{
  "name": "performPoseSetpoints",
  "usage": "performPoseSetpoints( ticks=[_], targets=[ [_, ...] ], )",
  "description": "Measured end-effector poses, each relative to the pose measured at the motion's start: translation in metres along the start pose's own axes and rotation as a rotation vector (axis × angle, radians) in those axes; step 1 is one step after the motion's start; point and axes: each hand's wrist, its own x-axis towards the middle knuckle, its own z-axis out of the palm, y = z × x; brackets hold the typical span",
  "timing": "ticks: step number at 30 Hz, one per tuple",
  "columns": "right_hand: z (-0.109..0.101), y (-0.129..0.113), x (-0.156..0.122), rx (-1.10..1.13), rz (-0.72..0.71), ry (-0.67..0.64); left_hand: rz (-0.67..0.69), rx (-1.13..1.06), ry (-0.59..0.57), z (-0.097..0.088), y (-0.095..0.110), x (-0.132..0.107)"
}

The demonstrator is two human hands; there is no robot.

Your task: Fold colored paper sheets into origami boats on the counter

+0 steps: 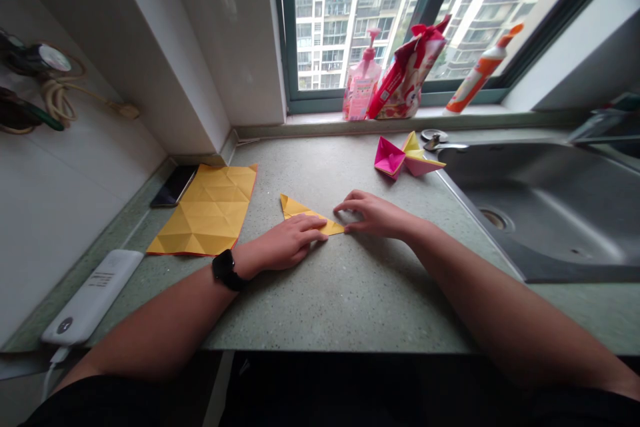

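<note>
A small yellow paper folded into a triangle (299, 209) lies on the grey-green counter (340, 293). My left hand (287, 242), with a black watch on the wrist, rests flat on the triangle's near edge with fingers stretched out. My right hand (373, 213) presses its fingertips on the triangle's right corner, fingers bent and close together. A larger creased yellow sheet (210, 210) lies flat to the left. Folded pink and yellow paper shapes (405, 159) sit farther back on the counter.
A steel sink (550, 213) fills the right side. A black phone (174, 187) and a white power bank (90, 297) lie at the left. On the window sill stand a pink pump bottle (361, 83), a red pouch (407, 73) and an orange-capped bottle (477, 73).
</note>
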Motion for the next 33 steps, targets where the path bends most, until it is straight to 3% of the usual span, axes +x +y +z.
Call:
performPoseSetpoints(
  ticks=[5,15,24,28,30,33],
  targets=[
    [0.011,-0.001,0.001,-0.034,-0.033,0.062,0.002,-0.01,0.011,0.001,0.0,0.0],
    [0.044,-0.011,0.011,-0.057,0.063,0.123,0.02,-0.064,0.034,-0.003,0.005,0.004],
    [0.016,0.017,0.004,0.032,0.034,0.033,0.001,-0.052,0.025,-0.004,0.004,0.002],
    [0.007,0.019,-0.001,0.079,0.015,0.031,0.065,-0.015,0.062,-0.006,0.006,0.002],
    [0.004,0.016,0.0,0.115,-0.013,0.05,0.081,0.01,0.107,-0.009,0.009,0.001],
    [0.002,0.007,0.004,0.171,-0.049,0.13,-0.031,0.078,0.262,-0.016,0.012,-0.002]
  ],
)
